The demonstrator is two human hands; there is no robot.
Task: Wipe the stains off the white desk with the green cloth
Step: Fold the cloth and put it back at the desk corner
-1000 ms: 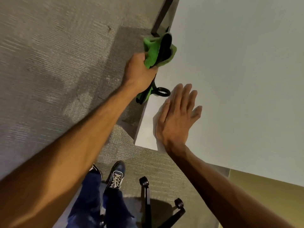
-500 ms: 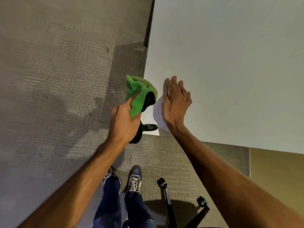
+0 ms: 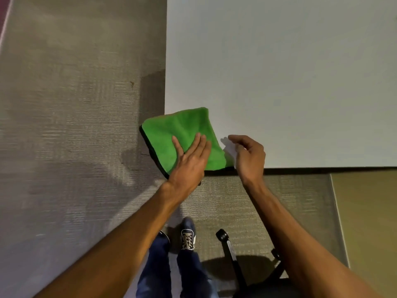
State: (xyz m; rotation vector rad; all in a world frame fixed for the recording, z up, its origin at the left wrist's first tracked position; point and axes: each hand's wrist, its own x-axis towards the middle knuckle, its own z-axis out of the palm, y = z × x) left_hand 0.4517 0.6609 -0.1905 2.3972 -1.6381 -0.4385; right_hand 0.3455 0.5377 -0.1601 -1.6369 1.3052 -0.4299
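The green cloth (image 3: 184, 136) lies spread over the near-left corner of the white surface (image 3: 279, 72), its black-trimmed edge hanging past both desk edges. The left hand (image 3: 189, 162) presses flat on it, fingers (image 3: 198, 145) extended. The right hand (image 3: 249, 155) hovers just beside the cloth, loosely curled, holding nothing. Bare surface stretches away and rightward. No writing is readable
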